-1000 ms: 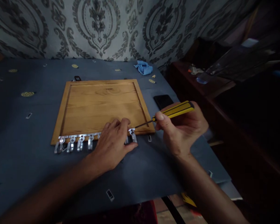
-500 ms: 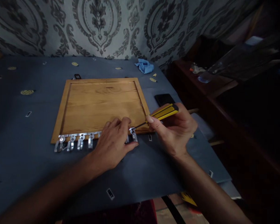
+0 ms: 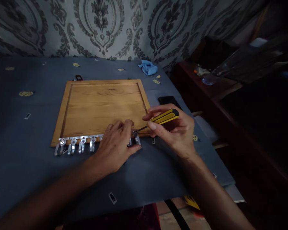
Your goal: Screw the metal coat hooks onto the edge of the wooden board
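Overhanging the board (image 3: 103, 105), metal hooks (image 3: 83, 140) well short of the tablecloth edge (image 3: 144, 200)

The screwdriver (image 3: 165, 117) was yellow and black, the hook rail (image 3: 83, 138) silver, the board (image 3: 105, 107) honey-brown. Yellow pineapples (image 3: 26, 93) dotted the blue-grey cloth (image 3: 144, 179); dark scrolls (image 3: 100, 14) patterned the far grey backdrop (image 3: 132, 52).

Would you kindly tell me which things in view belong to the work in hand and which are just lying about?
In use:
yellow-and-black screwdriver, in the right hand
metal hook rail, under the left hand
wooden panel, the rail along its near edge

Lying about:
crumpled blue cloth
black phone-like slab
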Tool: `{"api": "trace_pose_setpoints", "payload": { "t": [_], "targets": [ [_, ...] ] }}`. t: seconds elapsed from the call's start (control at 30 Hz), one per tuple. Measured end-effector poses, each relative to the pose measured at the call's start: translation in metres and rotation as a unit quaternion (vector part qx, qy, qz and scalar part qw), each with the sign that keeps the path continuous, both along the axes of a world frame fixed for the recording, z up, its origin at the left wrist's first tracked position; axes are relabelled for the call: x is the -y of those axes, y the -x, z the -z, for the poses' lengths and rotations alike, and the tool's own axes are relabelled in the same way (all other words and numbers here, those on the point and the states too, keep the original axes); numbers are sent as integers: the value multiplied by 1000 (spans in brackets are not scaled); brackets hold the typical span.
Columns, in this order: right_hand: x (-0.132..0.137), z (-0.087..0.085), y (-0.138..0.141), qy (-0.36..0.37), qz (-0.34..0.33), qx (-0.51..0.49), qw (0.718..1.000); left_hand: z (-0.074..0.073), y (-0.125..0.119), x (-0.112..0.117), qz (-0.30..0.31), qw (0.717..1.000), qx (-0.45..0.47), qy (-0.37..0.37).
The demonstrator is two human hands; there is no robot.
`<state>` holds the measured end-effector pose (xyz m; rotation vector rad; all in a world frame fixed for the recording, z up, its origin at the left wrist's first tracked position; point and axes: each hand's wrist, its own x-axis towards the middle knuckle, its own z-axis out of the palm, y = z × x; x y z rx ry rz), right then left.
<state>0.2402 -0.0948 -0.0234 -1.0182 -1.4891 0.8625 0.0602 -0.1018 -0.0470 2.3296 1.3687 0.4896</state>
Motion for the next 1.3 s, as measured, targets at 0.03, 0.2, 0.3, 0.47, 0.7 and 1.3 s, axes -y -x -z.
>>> {"api": "trace_pose_setpoints", "payload": {
  "t": [0.03,0.2,0.3,0.47,0.7,1.3],
  "targets": [
    [0,-1,-1,5,-18,-1,1000,0,0,0,1,1000,0,-1],
    [0,-2,-3,1,-21,-19,1000,-3,0,-1,3,1000,-11,19],
    [-1,-3,0,2,-3,-19,1000,-4,-1,-1,2,1000,-11,22],
    [-1,-3,2,-21,23,-13,999,-4,-2,0,-4,1000,-14,18],
    [-2,4,0,-54,54,12,997,-3,-3,0,-13,1000,-14,15],
    [1,-2,4,-41,107,-23,993,-4,-1,0,-5,1000,-14,14]
  ]
}}
